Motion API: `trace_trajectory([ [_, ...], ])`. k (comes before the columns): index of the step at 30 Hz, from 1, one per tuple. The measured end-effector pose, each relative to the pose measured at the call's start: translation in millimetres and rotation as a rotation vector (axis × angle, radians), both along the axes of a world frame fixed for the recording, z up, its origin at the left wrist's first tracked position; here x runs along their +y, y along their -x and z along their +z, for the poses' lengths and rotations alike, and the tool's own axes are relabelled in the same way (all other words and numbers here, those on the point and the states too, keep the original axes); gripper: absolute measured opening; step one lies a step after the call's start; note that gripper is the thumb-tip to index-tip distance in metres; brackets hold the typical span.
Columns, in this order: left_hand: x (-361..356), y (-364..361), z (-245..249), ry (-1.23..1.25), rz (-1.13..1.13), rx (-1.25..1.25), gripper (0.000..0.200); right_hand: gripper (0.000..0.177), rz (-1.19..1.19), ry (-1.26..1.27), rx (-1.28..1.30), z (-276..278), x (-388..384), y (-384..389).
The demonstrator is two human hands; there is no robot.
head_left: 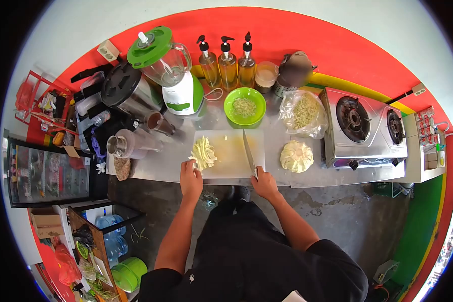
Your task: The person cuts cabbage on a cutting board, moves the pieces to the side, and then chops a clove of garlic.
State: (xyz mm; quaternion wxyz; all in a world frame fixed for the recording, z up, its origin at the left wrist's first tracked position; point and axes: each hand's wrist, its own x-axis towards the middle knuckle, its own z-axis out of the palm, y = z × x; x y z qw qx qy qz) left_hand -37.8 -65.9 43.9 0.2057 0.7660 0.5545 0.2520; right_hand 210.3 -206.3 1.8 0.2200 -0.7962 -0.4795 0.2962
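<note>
A white cutting board (239, 168) lies at the front edge of the steel counter. On its left part sits a pile of pale cabbage leaves (204, 153), cut and stacked. My left hand (191, 182) is closed at the pile's lower left edge, its fingers gripping the leaves. In my right hand (265, 183) is the handle of a knife (248, 150), whose blade points away from me across the right side of the board, apart from the leaves. Just right of the board rests a cabbage head (297, 156).
Behind the board stand a green bowl (244, 119) of shredded vegetable and a plastic bag (317, 126) of shreds. A blender (182, 95), pump bottles (227, 68) and a metal cup (158, 122) are at the back and left. A gas stove (360, 151) occupies the right.
</note>
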Motion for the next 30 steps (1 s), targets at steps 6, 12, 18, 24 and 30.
trace_trajectory([
  [6, -6, -71, -37, 0.243, -0.235, -0.376, 0.024, 0.033, -0.035, 0.033, 0.038, 11, -20, -9],
  [12, 8, -111, -55, 0.310, -0.329, -0.357, 0.010, 0.032, -0.051, 0.030, 0.067, 16, -22, -18],
  [18, 21, -114, -57, 0.065, -0.453, -0.149, 0.008, 0.032, -0.104, -0.047, 0.060, 12, -7, 5],
  [24, 19, -119, -49, 0.131, -0.402, -0.129, 0.008, 0.030, -0.010, 0.095, -0.205, 29, 11, 38],
  [30, 12, -122, -40, 0.109, -0.414, -0.054, 0.007, 0.022, 0.096, 0.150, -0.461, 23, 10, 55],
])
